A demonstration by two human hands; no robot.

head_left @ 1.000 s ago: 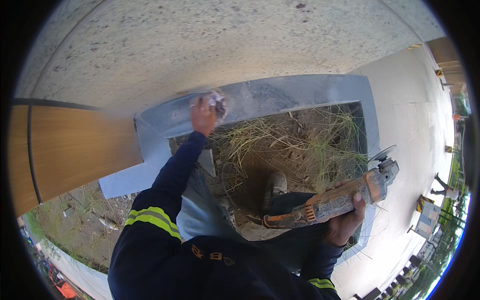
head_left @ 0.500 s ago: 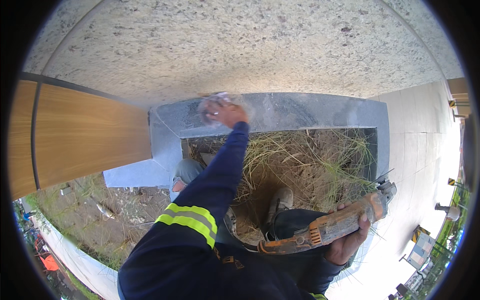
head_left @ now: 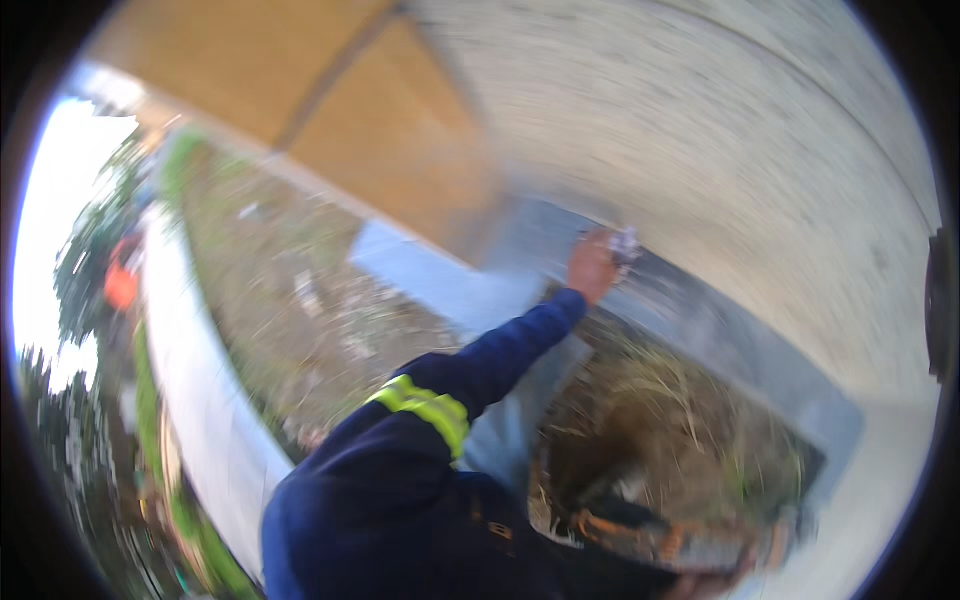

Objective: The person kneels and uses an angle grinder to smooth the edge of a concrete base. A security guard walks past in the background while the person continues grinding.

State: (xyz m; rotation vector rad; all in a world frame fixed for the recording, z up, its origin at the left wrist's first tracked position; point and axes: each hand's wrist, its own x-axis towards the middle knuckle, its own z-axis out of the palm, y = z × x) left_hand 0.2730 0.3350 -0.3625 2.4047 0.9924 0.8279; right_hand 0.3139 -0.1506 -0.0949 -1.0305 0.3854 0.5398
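Note:
My left hand (head_left: 594, 264) reaches out over the dark grey stone ledge (head_left: 700, 322) at the foot of the wall. Its fingers are closed round a crumpled whitish cloth or wad of paper (head_left: 626, 246), too blurred to name surely. Low on the right, my right hand (head_left: 708, 582) grips a dusty orange and grey angle grinder (head_left: 690, 545) from below. Motion smears the grinder, and its front end is hard to make out.
A speckled stone wall (head_left: 690, 140) rises beyond the ledge, next to a wood-look panel (head_left: 400, 140). Within the ledge lies a soil pit with dry grass (head_left: 660, 400). Bare ground (head_left: 300, 270) and a pale curb (head_left: 195, 340) run along the left, with an orange object (head_left: 121, 287) beyond.
The view has swung left and tilted, bringing in more ground and curb. My left hand stays at the ledge with the wad; my right hand and the grinder now appear lower, near the bottom edge.

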